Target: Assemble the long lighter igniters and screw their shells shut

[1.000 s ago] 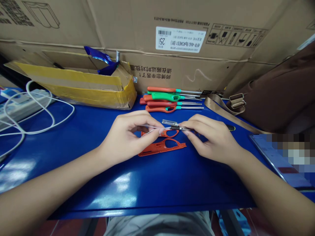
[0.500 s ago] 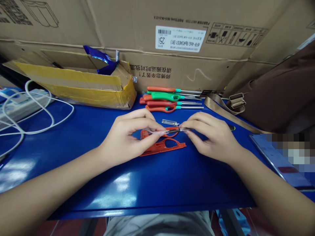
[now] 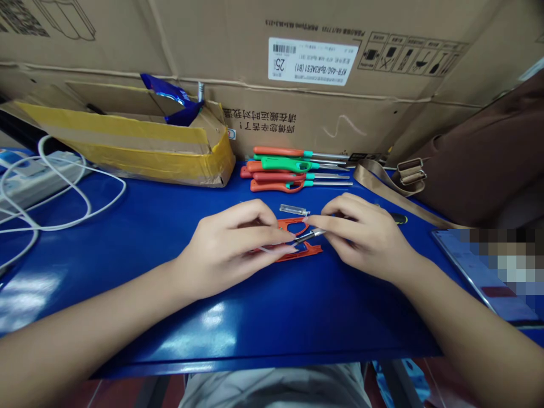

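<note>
My left hand (image 3: 242,243) pinches the dark end of a thin black-and-silver rod (image 3: 306,236) between thumb and fingers. My right hand (image 3: 361,233) is closed on the rod's silver end, so the piece spans the gap between both hands, slanting up to the right. Behind and below it, two orange lighter casing halves lie on the table: the upper half (image 3: 292,221) and the lower half (image 3: 312,250), both partly covered by my left hand. A small clear fuel tank (image 3: 293,209) lies just beyond my fingertips.
Several long-nosed lighters (image 3: 283,177) are stacked against a large cardboard box (image 3: 340,122). An open taped carton (image 3: 170,153) stands at left, near white cables (image 3: 87,195) and a power strip (image 3: 63,170). At right are a strap (image 3: 382,187), a black-yellow handle (image 3: 399,219) and a flat device (image 3: 467,272).
The rod has tilted from nearly level to a slant, its left end lower. My left hand has shifted slightly right and down, covering more of the lower casing half.
</note>
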A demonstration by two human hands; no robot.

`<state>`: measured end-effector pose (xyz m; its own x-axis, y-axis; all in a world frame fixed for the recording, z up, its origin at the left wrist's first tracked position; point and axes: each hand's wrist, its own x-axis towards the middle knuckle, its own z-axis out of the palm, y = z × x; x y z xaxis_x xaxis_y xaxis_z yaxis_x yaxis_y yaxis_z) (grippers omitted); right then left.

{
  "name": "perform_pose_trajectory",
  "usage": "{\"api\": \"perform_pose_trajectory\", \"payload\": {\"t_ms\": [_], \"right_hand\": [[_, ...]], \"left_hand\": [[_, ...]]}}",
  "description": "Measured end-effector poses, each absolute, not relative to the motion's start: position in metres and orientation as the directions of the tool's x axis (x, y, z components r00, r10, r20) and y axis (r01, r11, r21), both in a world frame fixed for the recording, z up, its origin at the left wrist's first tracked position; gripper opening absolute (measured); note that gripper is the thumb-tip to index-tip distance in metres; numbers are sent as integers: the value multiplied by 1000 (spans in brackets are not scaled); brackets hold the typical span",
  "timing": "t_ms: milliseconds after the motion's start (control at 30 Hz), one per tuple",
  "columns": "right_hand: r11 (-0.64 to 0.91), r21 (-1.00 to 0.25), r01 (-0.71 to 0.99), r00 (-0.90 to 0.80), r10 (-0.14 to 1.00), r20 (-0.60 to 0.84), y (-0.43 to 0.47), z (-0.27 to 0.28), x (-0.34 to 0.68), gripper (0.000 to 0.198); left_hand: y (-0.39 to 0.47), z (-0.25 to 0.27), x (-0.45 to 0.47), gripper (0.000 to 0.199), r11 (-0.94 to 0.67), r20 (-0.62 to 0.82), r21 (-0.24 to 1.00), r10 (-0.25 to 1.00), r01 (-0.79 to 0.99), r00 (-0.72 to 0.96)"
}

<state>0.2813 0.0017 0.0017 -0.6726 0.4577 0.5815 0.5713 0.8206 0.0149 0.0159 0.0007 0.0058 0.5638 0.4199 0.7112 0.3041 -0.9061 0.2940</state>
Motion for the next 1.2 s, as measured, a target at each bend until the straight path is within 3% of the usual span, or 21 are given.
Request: {"api": "perform_pose_trajectory", "payload": {"t_ms": [200, 400, 600, 733, 933, 1100, 1200], "right_hand": [[819, 74, 569, -680, 418, 602, -1, 5, 278, 29], [807, 108, 580, -673, 401, 622, -6, 8, 278, 32], [828, 87, 555, -686, 396, 610, -7, 9, 277, 24], [844, 80, 531, -701, 384, 601, -9, 10, 275, 41], [832, -17, 555, -641, 440, 628, -10, 8, 271, 30], [815, 6, 580, -618, 435, 655, -8, 8, 271, 32], [793, 52, 607, -619, 431, 656, -7, 10, 273, 32]], "left_hand": [[-10, 9, 15, 10, -921, 746, 189, 360, 340, 560], [-19, 18, 11, 7, -807, 558, 505, 575, 306, 598], [-20, 25, 6, 10, -808, 458, 487, 559, 331, 691], [-22, 25, 7, 13, -833, 473, 453, 526, 317, 707], [-22, 24, 11, 13, -847, 533, 464, 500, 258, 682], [-17, 22, 19, 25, -895, 710, 295, 439, 333, 550], [-13, 21, 22, 32, -873, 682, 397, 487, 283, 545]]}}
